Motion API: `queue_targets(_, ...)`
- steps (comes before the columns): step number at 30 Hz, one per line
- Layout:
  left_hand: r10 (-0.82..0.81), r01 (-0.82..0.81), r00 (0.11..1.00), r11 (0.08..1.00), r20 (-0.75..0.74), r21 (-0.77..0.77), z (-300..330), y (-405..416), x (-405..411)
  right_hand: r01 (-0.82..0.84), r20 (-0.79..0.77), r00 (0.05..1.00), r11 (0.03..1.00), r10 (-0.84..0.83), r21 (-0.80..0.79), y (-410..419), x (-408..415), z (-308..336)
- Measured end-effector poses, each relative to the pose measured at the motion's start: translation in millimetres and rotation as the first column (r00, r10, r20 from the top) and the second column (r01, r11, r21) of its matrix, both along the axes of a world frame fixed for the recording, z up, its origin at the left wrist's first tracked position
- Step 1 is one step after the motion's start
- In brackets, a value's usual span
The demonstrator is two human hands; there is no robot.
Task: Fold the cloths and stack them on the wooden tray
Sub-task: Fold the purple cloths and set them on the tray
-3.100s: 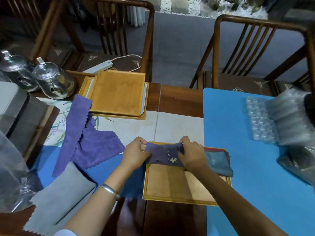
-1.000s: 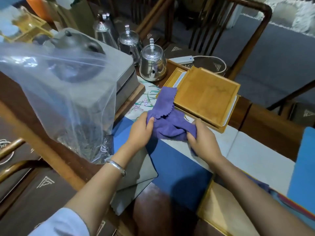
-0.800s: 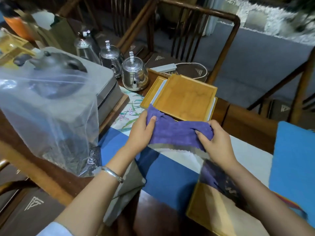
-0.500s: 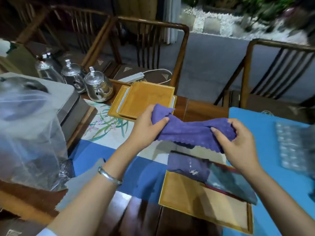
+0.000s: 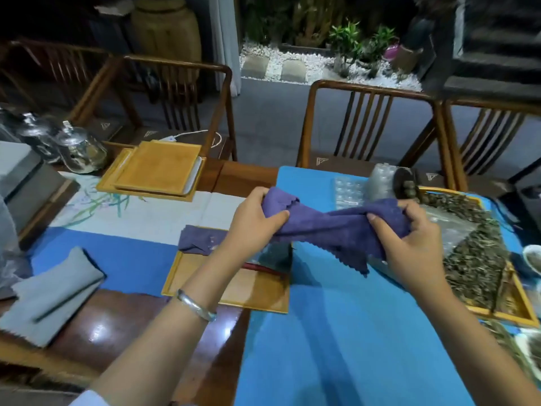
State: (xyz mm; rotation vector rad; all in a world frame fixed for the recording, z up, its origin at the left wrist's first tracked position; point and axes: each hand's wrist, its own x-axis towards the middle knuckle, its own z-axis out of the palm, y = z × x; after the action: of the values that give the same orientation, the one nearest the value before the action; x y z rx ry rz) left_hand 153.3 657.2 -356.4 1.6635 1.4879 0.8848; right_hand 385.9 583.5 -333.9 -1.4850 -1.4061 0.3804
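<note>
A purple cloth (image 5: 330,230) with a zigzag edge hangs stretched in the air between my hands. My left hand (image 5: 251,221) grips its left end and my right hand (image 5: 409,244) grips its right end. Below them lies the wooden tray (image 5: 257,297), half on the blue mat. A folded dark purple cloth (image 5: 196,241) rests on the tray's far edge, with more folded cloth partly hidden behind my left arm. A grey cloth (image 5: 49,294) lies loosely folded on the table at the left.
A second stack of wooden trays (image 5: 155,168) sits at the back left beside metal teapots (image 5: 79,148). A tray of dried leaves (image 5: 480,259) and a roll of bubble wrap (image 5: 380,183) are at the right. Wooden chairs stand behind the table.
Both hands have lifted the purple cloth from beside the far trays and carried it rightward over the near tray and blue mat. The view has swung right with them.
</note>
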Motion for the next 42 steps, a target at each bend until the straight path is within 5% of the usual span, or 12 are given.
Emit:
queue_targets(9, 0.003, 0.000, 1.000, 0.987, 0.014, -0.163, -14.6, -97.4, 62.0, -0.016, 0.002, 1.000, 0.993, 0.017, -0.120, -70.4, 72.2, -7.6)
queue_targets(17, -0.006, -0.002, 0.991, 0.998, -0.136, -0.058, -21.4, -107.5, 76.4, 0.055, -0.072, 0.995, 0.976, -0.071, -0.212, -91.8, 85.5, -19.4)
queue_targets(25, 0.041, -0.042, 0.997, 0.999, 0.064, 0.018, -20.8, -98.2, 77.8, 0.096, -0.108, 0.986, 0.966, -0.125, -0.240, -104.3, 87.8, -19.6)
queue_targets(31, -0.004, -0.013, 0.998, 0.959, -0.061, -0.281, -62.7, -138.3, 60.8, 0.080, -0.103, 0.986, 0.906, -0.134, -0.415, -155.3, 78.6, -61.3)
queue_targets(35, -0.285, 0.090, 0.910, 0.845, -0.302, -0.527, -108.3, -184.6, 42.4, 0.058, -0.100, 0.984, 0.801, -0.146, -0.596, -205.0, 64.3, -102.9)
queue_targets(38, -0.380, 0.103, 0.846, 0.805, -0.374, -0.585, -137.0, -217.2, 30.5, 0.073, -0.001, 0.994, 0.695, -0.105, -0.715, -242.1, 50.7, -133.9)
queue_targets(42, -0.294, 0.031, 0.896, 0.788, -0.333, -0.615, -160.7, -243.6, 18.6, 0.091, -0.012, 0.986, 0.599, -0.167, -0.796, -272.9, 38.6, -160.4)
